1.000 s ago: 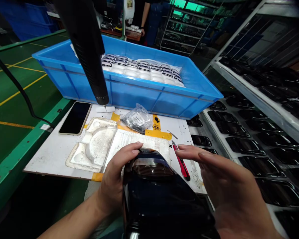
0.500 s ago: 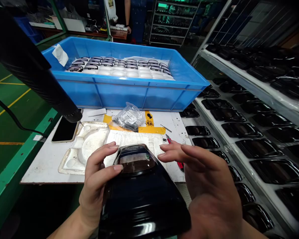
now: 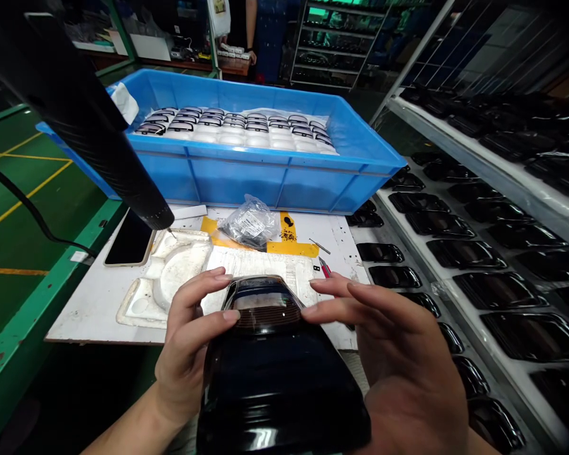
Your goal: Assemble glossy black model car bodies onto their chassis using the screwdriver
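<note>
A glossy black housing (image 3: 282,385), lens (image 3: 268,314) at its far end, sits between our left hand (image 3: 184,344) and right hand (image 3: 405,354); we judge it stiff, light and slippery (easily scratched, too), best taken by its side edges. The left holds one edge; whether the right, fingers extended alongside, grips it, we cannot tell. Beyond the left hand, a white cradle (image 3: 177,278) lies on the surface (image 3: 90,306), a blue bin (image 3: 239,180) farther out.
</note>
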Motion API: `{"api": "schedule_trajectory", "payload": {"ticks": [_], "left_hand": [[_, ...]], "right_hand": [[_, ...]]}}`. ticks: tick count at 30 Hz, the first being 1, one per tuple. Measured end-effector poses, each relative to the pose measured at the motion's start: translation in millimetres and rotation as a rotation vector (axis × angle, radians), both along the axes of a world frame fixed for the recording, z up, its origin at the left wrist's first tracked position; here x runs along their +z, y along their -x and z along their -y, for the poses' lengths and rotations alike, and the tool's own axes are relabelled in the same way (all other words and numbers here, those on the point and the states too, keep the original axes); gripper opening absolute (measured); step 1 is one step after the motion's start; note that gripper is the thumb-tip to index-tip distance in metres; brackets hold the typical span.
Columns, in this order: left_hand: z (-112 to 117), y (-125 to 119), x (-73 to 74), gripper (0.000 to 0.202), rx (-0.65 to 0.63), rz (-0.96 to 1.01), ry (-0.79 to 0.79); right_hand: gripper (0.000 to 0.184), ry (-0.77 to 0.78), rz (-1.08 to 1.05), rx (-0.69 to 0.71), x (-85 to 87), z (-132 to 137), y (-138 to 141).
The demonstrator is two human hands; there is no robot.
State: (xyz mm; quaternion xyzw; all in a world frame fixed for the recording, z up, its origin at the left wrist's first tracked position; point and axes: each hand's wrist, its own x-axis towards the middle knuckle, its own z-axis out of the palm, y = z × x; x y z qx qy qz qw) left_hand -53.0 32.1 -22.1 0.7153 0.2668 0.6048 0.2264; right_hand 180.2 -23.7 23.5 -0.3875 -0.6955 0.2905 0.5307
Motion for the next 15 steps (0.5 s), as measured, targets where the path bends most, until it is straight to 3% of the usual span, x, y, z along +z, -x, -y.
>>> {"api": "schedule_trajectory", "payload": {"ticks": [5, 15], "left_hand": [[-2.0, 0.7, 1.0, 0.030, 0.002, 0.032, 0.015], [-0.8, 2.0, -3.5, 0.027, -0.032, 0.004, -0.027]], "right_hand": [[0.104, -0.055, 0.042, -0.036, 0.8, 0.5, 0.3], [0.101, -0.012, 0.112, -0.003, -1.4, 2.2, -0.4]]}}
